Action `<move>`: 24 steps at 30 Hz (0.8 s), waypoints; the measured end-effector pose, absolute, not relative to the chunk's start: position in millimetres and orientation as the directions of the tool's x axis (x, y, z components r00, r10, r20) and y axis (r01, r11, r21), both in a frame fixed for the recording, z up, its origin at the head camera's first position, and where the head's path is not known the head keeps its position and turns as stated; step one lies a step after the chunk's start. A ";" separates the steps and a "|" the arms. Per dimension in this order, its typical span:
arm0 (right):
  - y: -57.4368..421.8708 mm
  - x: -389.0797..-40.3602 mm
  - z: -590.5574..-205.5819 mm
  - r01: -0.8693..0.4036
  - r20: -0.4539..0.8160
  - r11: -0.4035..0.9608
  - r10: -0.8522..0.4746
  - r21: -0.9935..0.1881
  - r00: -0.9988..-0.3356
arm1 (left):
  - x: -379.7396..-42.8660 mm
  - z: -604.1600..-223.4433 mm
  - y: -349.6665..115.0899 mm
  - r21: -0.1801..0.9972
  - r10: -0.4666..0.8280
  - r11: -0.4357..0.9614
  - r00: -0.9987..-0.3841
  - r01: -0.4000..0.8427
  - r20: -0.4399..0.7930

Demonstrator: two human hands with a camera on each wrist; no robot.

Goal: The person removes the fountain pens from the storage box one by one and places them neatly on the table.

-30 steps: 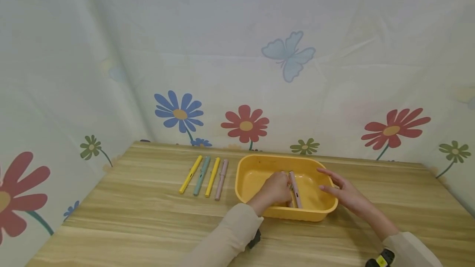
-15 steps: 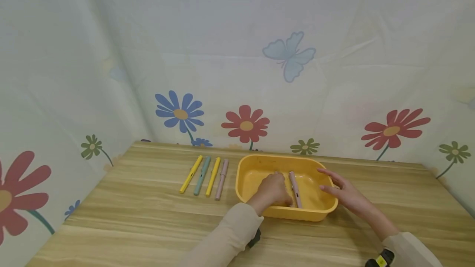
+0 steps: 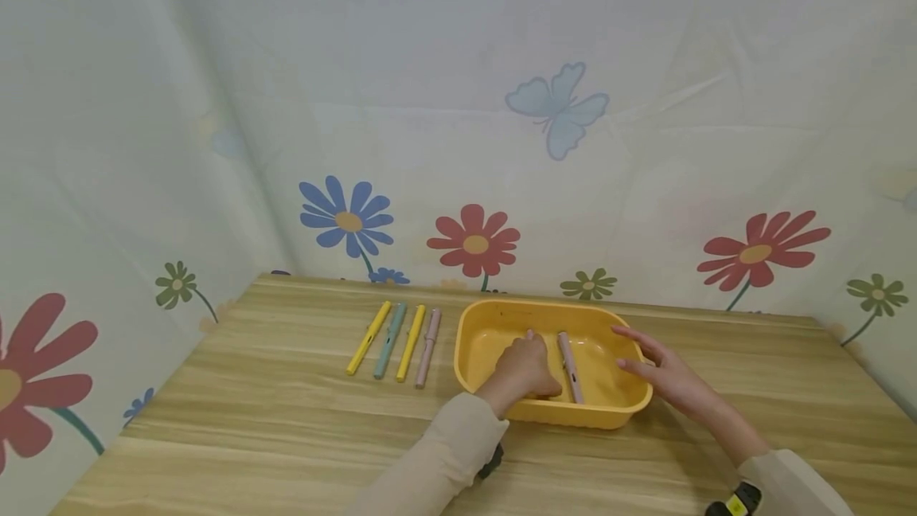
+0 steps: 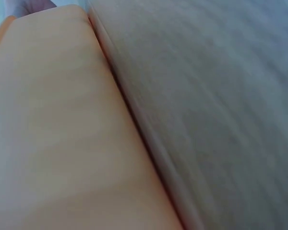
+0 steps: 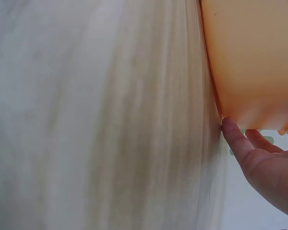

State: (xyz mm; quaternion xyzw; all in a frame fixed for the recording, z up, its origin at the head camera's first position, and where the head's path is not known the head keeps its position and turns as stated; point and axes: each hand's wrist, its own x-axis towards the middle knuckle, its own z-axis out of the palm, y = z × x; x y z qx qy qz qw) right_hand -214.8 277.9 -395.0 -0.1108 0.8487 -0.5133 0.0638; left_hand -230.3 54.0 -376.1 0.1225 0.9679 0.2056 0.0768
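A yellow plastic basin stands on the wooden table. My left hand reaches into it over the near rim with curled fingers, holding a pink pen; only the pen's far end shows past the knuckles. Another pink pen lies on the basin floor to the right of that hand. At the basin's right end my right hand holds the wall, two fingertips over the rim. Below, in the right wrist view, a fingertip of this hand touches the basin's lower outside corner.
Left of the basin, on the table, lie a yellow pen, a teal pen, a second yellow pen and a pink pen, side by side. A flowered cloth hangs behind the table.
My left hand has shifted slightly left inside the basin, and the pink pen in it has moved left, away from the other pink pen. The right hand has stayed put.
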 end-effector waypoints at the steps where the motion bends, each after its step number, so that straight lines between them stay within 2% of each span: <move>1: 277.7 -215.0 -395.2 -0.126 0.009 0.450 -0.253 -0.884 -0.967 | -230.5 -376.1 53.7 0.412 0.264 0.889 -0.959 0.199 -0.107; 10: 276.9 -215.4 -396.2 -0.122 0.008 0.439 -0.254 -0.890 -0.967 | -232.6 -378.0 45.0 0.398 0.252 0.896 -0.963 0.197 -0.092; 18: 277.1 -214.8 -396.9 -0.121 0.009 0.430 -0.253 -0.895 -0.967 | -232.5 -375.0 35.7 0.433 0.273 0.877 -0.958 0.210 -0.088; 24: 277.5 -214.7 -397.5 -0.123 0.012 0.425 -0.255 -0.897 -0.967 | -232.0 -371.5 25.9 0.533 0.275 0.825 -0.957 0.187 -0.090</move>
